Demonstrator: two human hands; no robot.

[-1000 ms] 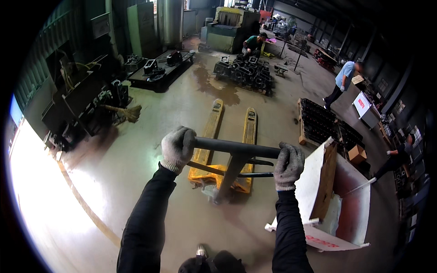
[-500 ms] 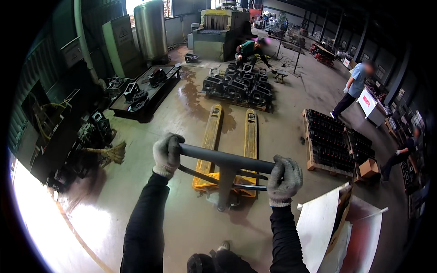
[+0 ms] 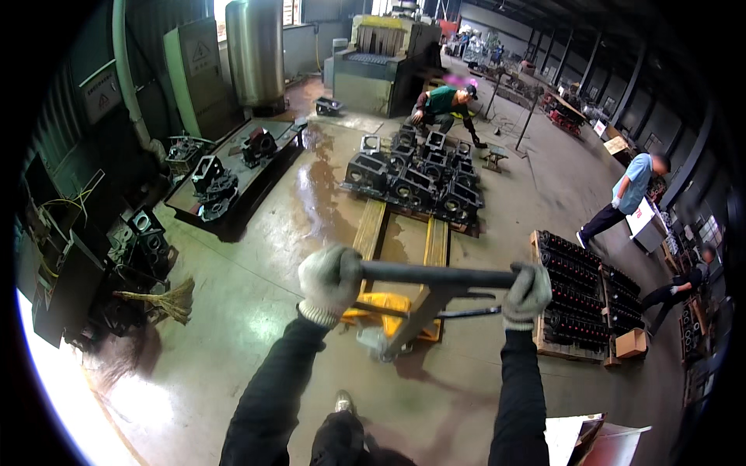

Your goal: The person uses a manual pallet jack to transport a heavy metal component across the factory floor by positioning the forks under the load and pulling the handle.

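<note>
In grey work gloves, my left hand (image 3: 330, 284) and my right hand (image 3: 528, 297) are wrapped round opposite ends of the dark handle bar (image 3: 435, 275) of a yellow pallet jack (image 3: 384, 304). Its two long forks (image 3: 371, 231) point away from me. Their tips are hidden at the near edge of a low pallet stacked with black metal castings (image 3: 412, 185); how far under they reach I cannot tell. Behind that load a person in a green top (image 3: 443, 101) crouches, one arm stretched down toward the floor.
To the left, a low platform (image 3: 268, 175) bears castings; a straw broom (image 3: 172, 301) lies closer to me. Pallets of dark parts (image 3: 571, 291) and a cardboard box (image 3: 630, 342) stand right. A person in light blue (image 3: 633, 186) is beyond them. White panels (image 3: 571, 435) are at lower right.
The pallet jack has moved forward, so its fork tips now meet the loaded pallet. Both my hands stay on the bar and appear farther right. The view has shifted too.
</note>
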